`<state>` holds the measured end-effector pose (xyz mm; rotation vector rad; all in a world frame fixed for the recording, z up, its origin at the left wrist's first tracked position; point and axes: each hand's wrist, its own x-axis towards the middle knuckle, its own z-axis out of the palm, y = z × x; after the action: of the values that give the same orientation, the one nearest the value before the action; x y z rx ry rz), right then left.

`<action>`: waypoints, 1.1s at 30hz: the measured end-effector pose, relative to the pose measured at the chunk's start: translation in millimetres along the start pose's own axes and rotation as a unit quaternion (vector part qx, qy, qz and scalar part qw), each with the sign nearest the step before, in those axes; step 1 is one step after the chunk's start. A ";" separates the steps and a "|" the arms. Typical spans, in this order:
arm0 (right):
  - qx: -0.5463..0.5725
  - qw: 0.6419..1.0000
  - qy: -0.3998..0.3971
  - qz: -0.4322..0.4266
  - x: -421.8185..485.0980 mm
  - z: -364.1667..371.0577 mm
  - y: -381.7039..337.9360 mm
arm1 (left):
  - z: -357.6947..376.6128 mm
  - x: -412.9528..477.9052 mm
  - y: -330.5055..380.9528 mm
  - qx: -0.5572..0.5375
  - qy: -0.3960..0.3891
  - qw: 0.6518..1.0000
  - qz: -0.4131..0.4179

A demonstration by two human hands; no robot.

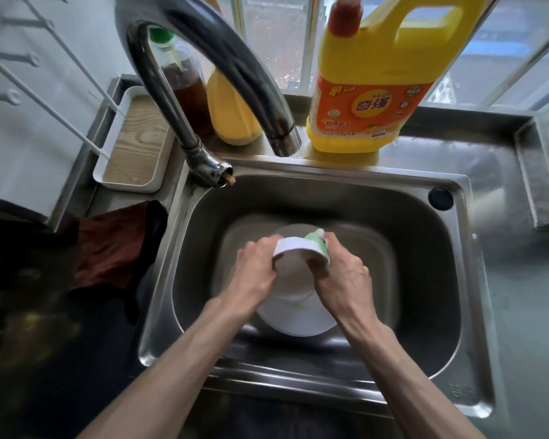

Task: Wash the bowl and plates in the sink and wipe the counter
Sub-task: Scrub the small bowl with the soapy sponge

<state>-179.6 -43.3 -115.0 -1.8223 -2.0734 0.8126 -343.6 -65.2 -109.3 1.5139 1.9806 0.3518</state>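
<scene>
White bowl (293, 248) and white plate (298, 321); pale green sponge (319, 245); yellow detergent jug (381, 68), orange label, red cap; dark red cloth (111, 245); silver-grey steel sink (425, 248).

A home kitchen, at the sink

It is a home kitchen: a steel sink (425, 236) with a curved tap (203, 58), a yellow dish soap jug (377, 74) (orange label) and bottles (187, 90) before a barred window (282, 33), a dark cloth (108, 248) beside.
</scene>
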 end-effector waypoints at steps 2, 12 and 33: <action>-0.021 0.999 0.024 -0.036 -2.6 1.7 -4.0 | -10.9 4.4 13.5 0.161 -0.017 0.984 0.079; 0.062 0.996 0.071 0.002 2.7 0.7 1.3 | 10.4 -5.4 10.0 -0.345 -0.057 0.923 -0.161; -0.038 0.993 0.062 -0.090 -7.4 12.0 17.2 | 8.1 0.0 7.6 0.064 -0.005 0.998 0.026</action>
<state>-170.6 -52.3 -133.3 -1.6463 -2.1752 0.5664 -332.8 -64.0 -111.4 1.6453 1.9921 0.2422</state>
